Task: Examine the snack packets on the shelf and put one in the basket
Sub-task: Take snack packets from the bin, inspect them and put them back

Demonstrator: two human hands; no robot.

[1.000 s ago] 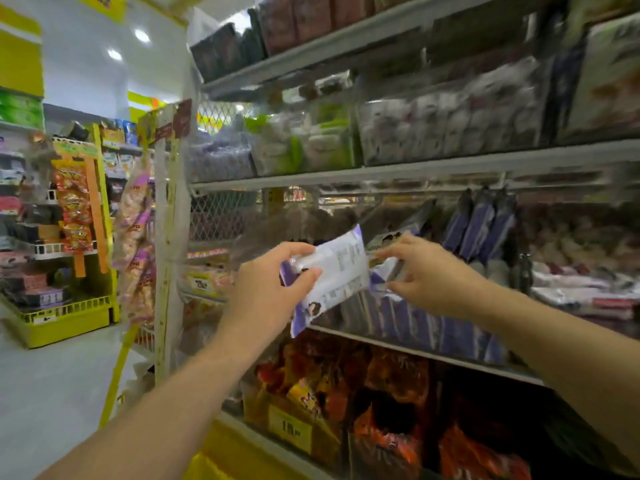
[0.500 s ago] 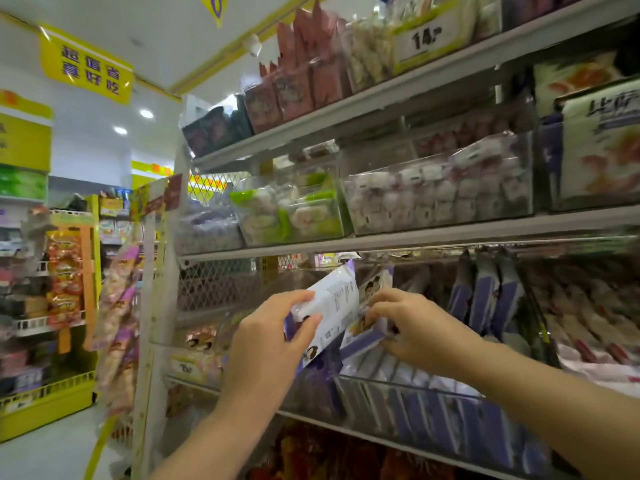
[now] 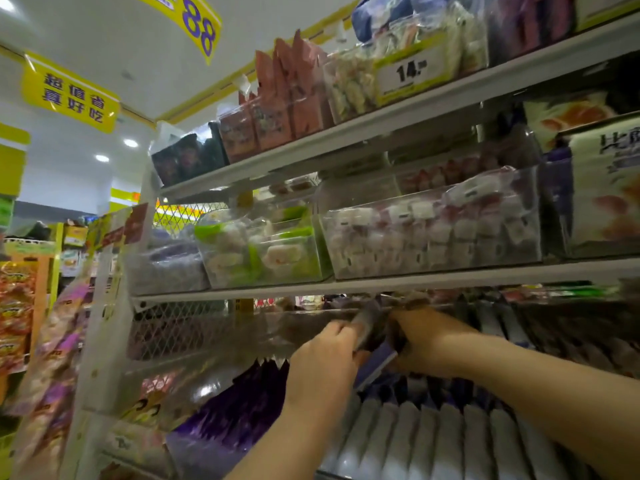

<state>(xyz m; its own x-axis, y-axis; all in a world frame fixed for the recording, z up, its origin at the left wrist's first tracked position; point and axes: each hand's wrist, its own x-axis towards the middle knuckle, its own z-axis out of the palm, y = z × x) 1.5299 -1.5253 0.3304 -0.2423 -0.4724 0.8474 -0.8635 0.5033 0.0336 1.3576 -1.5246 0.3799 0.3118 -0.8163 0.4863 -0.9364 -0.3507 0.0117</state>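
Both my hands reach into the middle shelf, just under its metal edge (image 3: 346, 289). My left hand (image 3: 325, 365) grips a white and purple snack packet (image 3: 369, 327), seen edge-on and blurred. Close to its right, my right hand (image 3: 426, 341) curls its fingers on another purple packet (image 3: 377, 363) among the row. Below both hands stands a row of several white and purple packets (image 3: 450, 441) upright in a clear bin. No basket is in view.
Clear bins of wrapped sweets (image 3: 433, 230) and green-wrapped ones (image 3: 263, 251) sit on the shelf above. Red packets (image 3: 287, 105) and a price tag (image 3: 412, 74) are on the top shelf. Dark purple packets (image 3: 242, 403) lie lower left. An aisle with hanging snacks (image 3: 17, 306) opens left.
The camera has tilted up, so the shelves sit lower in view. Both hands moved deeper under the shelf edge, and the white packet turned from face-on to edge-on.
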